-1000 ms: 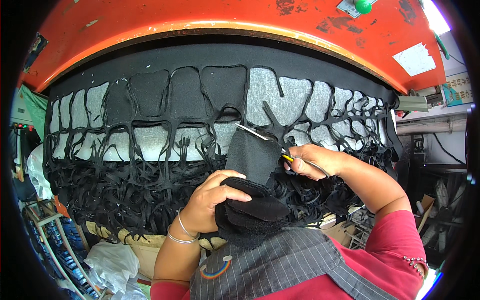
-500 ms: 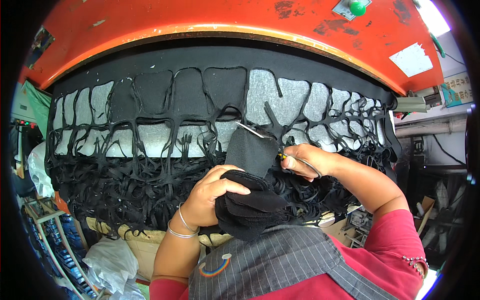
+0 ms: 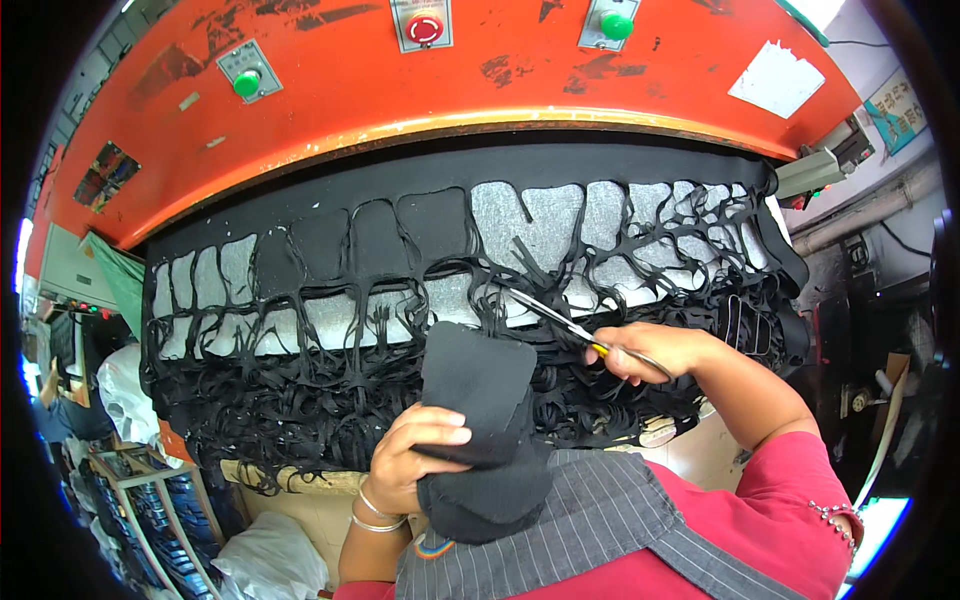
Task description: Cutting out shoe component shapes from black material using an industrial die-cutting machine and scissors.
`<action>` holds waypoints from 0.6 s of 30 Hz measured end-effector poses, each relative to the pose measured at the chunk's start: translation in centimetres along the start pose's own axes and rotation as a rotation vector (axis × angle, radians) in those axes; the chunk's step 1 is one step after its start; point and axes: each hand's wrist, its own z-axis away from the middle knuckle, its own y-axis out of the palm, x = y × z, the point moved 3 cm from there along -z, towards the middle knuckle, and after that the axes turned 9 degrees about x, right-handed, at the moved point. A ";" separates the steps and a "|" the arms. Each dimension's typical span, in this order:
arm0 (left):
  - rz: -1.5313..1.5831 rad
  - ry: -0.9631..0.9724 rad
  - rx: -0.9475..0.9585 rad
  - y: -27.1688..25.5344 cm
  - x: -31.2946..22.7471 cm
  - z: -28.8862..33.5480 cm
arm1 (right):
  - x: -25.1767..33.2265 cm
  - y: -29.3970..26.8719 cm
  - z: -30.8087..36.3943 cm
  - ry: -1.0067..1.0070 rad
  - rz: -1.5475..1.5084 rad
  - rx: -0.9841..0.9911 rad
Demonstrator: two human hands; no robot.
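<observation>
My left hand (image 3: pixel 418 455) is closed around a stack of cut black fabric pieces (image 3: pixel 478 385), held low in front of my apron. The top piece points up and away, and the rest bunch under my fingers. My right hand (image 3: pixel 650 355) grips scissors (image 3: pixel 552 317) with long metal blades and a bit of yellow near the pivot. Their blades point up-left over a black fabric sheet (image 3: pixel 372 243), apart from the stack. Gaps in the sheet show a grey-white surface (image 3: pixel 500 212); several cut panels still lie within it.
Tangled black fabric strips (image 3: pixel 300 405) hang along the near edge. Beyond the sheet stands an orange machine (image 3: pixel 330 90) with a red button (image 3: pixel 424 28) and green buttons (image 3: pixel 246 83). A metal rack (image 3: pixel 150 480) and a whitish plastic bag (image 3: pixel 275 555) are at lower left.
The left hand has drawn the stack down toward my apron, away from the sheet. The scissors have come away from the fabric piece in the stack. The view has tilted, showing more of the machine.
</observation>
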 end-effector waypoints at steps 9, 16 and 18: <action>0.045 0.005 0.012 0.5 -7.7 -1.8 | 2.8 4.1 2.9 -0.383 0.097 -0.008; 0.114 0.149 0.081 1.2 -9.5 -0.5 | 4.2 7.4 3.9 -0.494 0.120 -0.068; 0.144 0.135 0.103 1.4 -10.0 -0.6 | 4.2 7.8 4.0 -0.509 0.123 -0.091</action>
